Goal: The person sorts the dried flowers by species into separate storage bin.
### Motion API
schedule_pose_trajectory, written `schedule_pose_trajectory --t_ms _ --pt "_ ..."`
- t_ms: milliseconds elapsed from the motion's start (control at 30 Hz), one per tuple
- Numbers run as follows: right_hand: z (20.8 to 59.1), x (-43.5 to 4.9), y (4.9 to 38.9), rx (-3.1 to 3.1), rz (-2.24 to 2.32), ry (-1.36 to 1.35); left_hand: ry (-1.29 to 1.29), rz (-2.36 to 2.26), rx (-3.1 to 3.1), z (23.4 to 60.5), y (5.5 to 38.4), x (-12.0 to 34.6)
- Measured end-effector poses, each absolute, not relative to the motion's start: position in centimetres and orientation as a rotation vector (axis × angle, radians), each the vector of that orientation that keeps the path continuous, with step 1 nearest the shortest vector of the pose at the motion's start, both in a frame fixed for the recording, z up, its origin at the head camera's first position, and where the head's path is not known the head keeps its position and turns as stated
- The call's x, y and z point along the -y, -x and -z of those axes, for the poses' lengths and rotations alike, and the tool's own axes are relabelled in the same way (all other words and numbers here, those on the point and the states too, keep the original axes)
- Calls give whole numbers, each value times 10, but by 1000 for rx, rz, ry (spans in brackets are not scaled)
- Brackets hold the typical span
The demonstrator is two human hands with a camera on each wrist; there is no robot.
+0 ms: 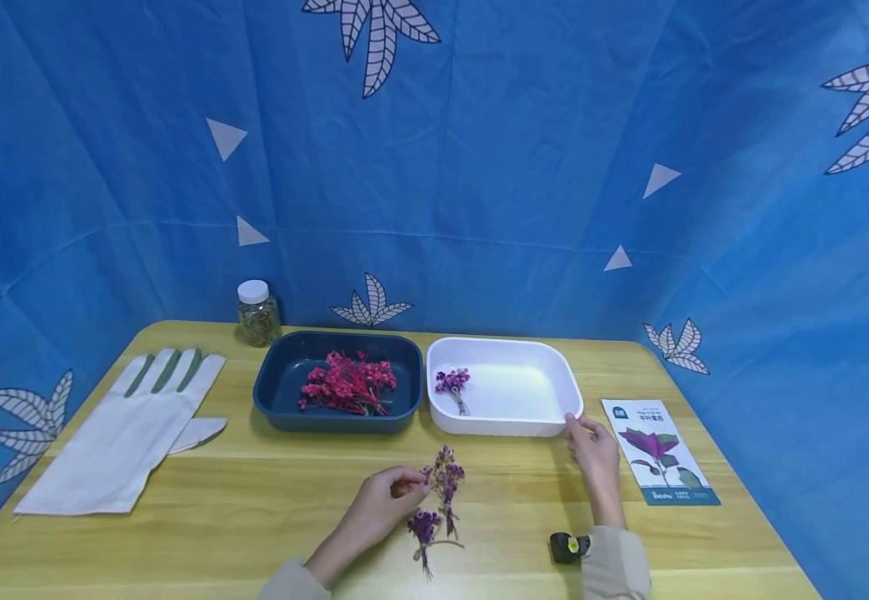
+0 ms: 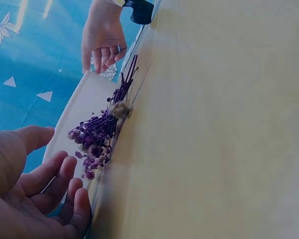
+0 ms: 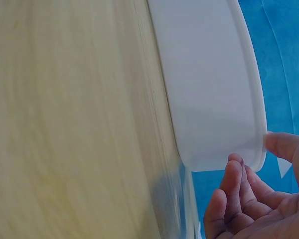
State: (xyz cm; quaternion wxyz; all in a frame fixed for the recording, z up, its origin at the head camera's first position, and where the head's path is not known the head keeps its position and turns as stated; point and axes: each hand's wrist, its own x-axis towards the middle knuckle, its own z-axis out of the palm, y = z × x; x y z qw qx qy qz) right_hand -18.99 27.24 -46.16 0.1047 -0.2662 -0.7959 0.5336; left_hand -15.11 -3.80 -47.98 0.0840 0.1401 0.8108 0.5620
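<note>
Near the table's middle, my left hand [image 1: 385,507] is beside an upper bunch of dried purple flowers [image 1: 446,483]. In the left wrist view its thumb and fingers are apart with nothing between them, and the purple flowers [image 2: 97,139] lie just beyond the fingertips. A second purple bunch [image 1: 424,528], tied at its stems with twine, lies nearer the front. My right hand [image 1: 594,446] holds the near right corner of the white tray [image 1: 505,427], with the thumb at its rim and fingers against the outside. Inside that tray lies a small purple sprig [image 1: 452,382].
Left of the white tray stands a dark blue tray [image 1: 337,423] with pink-red dried flowers [image 1: 347,383]. A lidded jar [image 1: 257,317] stands behind it. White gloves [image 1: 122,442] lie at left, a seed packet [image 1: 659,454] at right. A small black object [image 1: 565,547] is beside the right wrist.
</note>
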Motion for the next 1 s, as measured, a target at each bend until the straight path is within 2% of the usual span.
schedule_pose_trajectory --t_ms 567,1000 --pt "462 -272 191 2337 -1574 790 -613 -1498 -2414 488 148 47" --pt "461 -271 191 2341 -1583 790 -637 -1456 -2351 487 149 49"
